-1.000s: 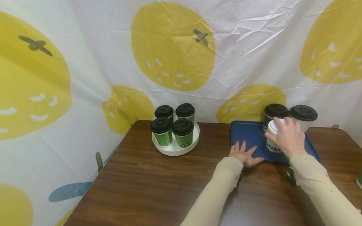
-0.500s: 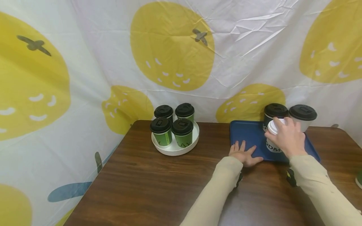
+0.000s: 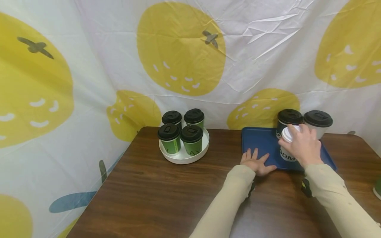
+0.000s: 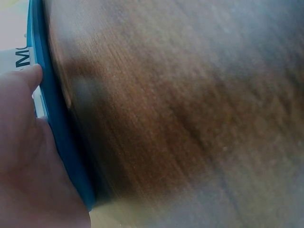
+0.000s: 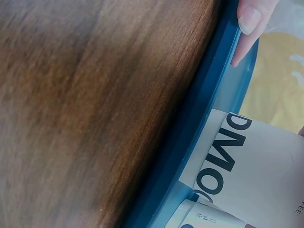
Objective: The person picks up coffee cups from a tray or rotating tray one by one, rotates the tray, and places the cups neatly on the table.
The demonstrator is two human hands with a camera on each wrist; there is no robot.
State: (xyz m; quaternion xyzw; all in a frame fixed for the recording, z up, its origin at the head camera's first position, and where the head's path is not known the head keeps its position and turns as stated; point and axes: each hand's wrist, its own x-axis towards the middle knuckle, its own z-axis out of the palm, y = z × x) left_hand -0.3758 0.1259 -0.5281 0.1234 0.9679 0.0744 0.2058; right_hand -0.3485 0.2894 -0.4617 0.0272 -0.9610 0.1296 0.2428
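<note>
Blue tray (image 3: 260,141): at least three cups (image 3: 319,119), incl. white-lidded cup (image 3: 286,154) gripped in right hand's (image 3: 305,147) curled fingers. Left hand (image 3: 256,164): fingers spread, front edge. White tray (image 3: 184,161): four black-lidded cups (image 3: 169,132). Wood table (image 3: 148,198), fruit-print cloth (image 3: 178,49) behind.

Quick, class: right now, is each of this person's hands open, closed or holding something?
Left hand: open, fingers spread, at the edge of the blue tray.
Right hand: holding a cup with a white lid.
</note>
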